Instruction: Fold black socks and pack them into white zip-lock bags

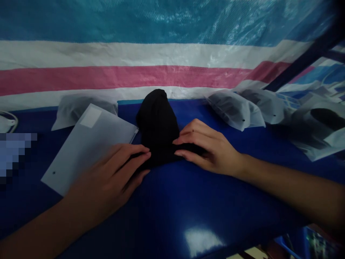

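A black cloth item [159,122] lies in front of me, with a rounded part bulging up at its far end and a flat folded band along its near side. What kind of article it is, I cannot make out. My left hand [113,178] pinches the left end of the near band between thumb and fingers. At the right of the band, my right hand [208,147] grips the cloth in a similar pinch. Under and beyond my left hand lies a flat frosted zip bag [105,126] with a white label and a small dark hole.
The blue tabletop [167,212] is glossy. A filled frosted bag [83,102] sits at the back left. More bags with dark contents [231,108] stand at the right. A striped tarpaulin [151,54] hangs behind, and a dark bar [299,59] slants at upper right.
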`<state>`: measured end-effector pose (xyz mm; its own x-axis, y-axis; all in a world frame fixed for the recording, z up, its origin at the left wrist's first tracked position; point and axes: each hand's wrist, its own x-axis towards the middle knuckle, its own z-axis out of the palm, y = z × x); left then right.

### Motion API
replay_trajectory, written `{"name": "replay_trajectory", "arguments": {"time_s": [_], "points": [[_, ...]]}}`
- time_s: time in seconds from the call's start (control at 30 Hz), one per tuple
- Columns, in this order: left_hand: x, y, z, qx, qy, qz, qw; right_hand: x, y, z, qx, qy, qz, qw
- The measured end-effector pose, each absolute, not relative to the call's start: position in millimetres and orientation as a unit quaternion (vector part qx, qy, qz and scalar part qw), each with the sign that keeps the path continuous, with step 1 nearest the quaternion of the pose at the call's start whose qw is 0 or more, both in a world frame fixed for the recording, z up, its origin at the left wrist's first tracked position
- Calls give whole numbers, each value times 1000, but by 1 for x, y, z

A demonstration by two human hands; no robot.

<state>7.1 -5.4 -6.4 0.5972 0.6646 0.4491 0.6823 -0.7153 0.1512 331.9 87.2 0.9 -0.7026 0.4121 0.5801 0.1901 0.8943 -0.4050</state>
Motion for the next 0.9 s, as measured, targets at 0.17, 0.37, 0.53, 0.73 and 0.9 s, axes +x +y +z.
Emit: {"name": "replay_trajectory", "arguments": {"time_s": [0.17,0.37,0.53,0.73,0.9], "points": [[3,-5,-13,-891,-388,-232,40,335,93,1,-62,-945,83,309],[1,-3,-10,-880,-405,-246,-28,333,90,5,-118,-916,211,319],[4,-5,-5,-882,-396,-249,-52,331,89,10,-168,-869,346,312],[6,-4,-6,-890,-377,-256,-14,330,89,8,-166,-886,307,304],[6,-3,-9,-885,-397,-243,-10,334,90,5,-95,-931,96,339]]}}
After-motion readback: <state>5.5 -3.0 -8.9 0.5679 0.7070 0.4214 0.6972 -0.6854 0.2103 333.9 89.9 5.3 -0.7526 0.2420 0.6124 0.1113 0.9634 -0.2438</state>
